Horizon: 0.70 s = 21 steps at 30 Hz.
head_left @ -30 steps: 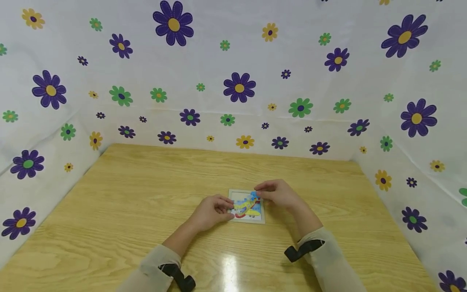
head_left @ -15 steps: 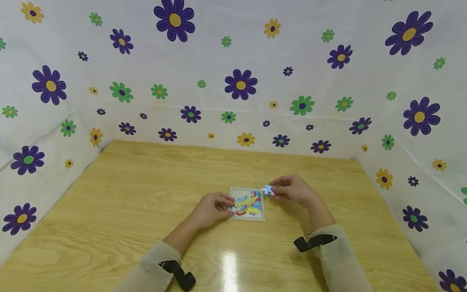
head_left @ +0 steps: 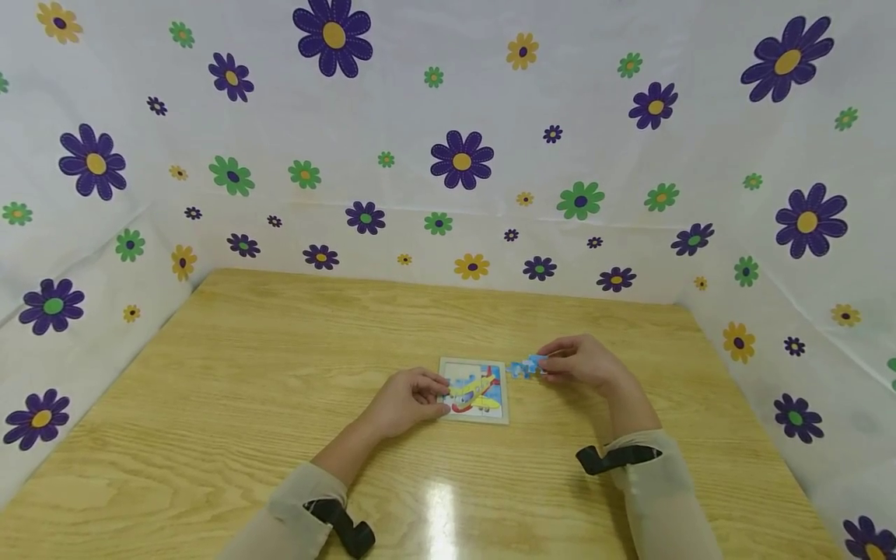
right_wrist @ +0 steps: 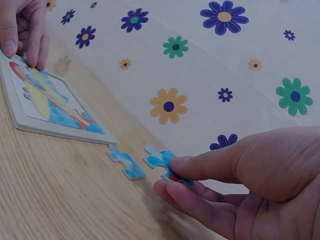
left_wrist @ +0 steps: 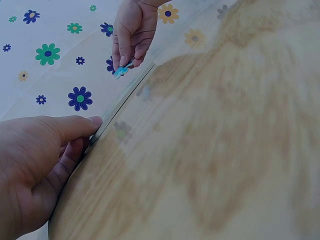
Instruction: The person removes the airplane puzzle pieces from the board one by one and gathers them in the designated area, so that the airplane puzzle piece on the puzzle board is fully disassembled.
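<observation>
A small square jigsaw puzzle [head_left: 490, 403] showing a yellow airplane lies in a pale frame on the table, with an unfilled patch at its upper left. My left hand [head_left: 406, 403] holds the frame's left edge between thumb and fingers. Just beyond the frame's right side, my right hand [head_left: 579, 362] pinches a blue puzzle piece [right_wrist: 159, 159] with a spot of red, tilted a little above the table. Another blue and white puzzle piece [right_wrist: 127, 164] rests flat on the wood between that piece and the frame. In the left wrist view the puzzle's face is hidden; only its edge shows.
The wooden table [head_left: 294, 342] extends around the puzzle on every side. White cloth walls [head_left: 392, 101] with printed flowers enclose its back and both sides. A black strap with a small camera [head_left: 595, 459] sits on each sleeve.
My right hand has moved from the frame's upper right corner out to the right, carrying a piece. A blue piece now lies beside the frame. The left hand stays at the left edge.
</observation>
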### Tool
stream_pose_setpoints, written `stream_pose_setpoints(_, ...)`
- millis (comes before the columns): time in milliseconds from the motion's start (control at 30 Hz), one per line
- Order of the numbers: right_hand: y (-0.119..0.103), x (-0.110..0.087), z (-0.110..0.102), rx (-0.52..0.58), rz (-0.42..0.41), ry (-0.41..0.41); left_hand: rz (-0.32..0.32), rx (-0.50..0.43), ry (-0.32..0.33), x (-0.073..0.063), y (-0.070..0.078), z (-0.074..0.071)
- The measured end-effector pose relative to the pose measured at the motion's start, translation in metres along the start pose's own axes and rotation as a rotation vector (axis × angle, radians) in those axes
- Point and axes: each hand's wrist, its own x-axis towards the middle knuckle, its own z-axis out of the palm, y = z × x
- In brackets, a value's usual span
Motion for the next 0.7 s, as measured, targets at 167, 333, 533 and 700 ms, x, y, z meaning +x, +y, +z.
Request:
stream_pose_setpoints(167, 0.005, 0.001, -0.006, -0.011, 0.013, 0.010, 0.015, -0.001, -0.005, 0.000, 0.001, -0.001)
stream_pose_setpoints(333, 0.008, 0.001, -0.009, -0.050, 0.011, 0.025, 0.022, 0.001, -0.008, 0.000, 0.002, -0.001)
stream_pose_setpoints(533, 0.010, 0.003, -0.006, -0.149, 0.020, 0.080, 0.021, -0.003, -0.006, 0.001, 0.002, -0.001)
stream_pose_setpoints(700, 0.013, 0.003, -0.003, -0.190, 0.020, 0.119, 0.007, -0.022, -0.010, -0.001, 0.004, -0.001)
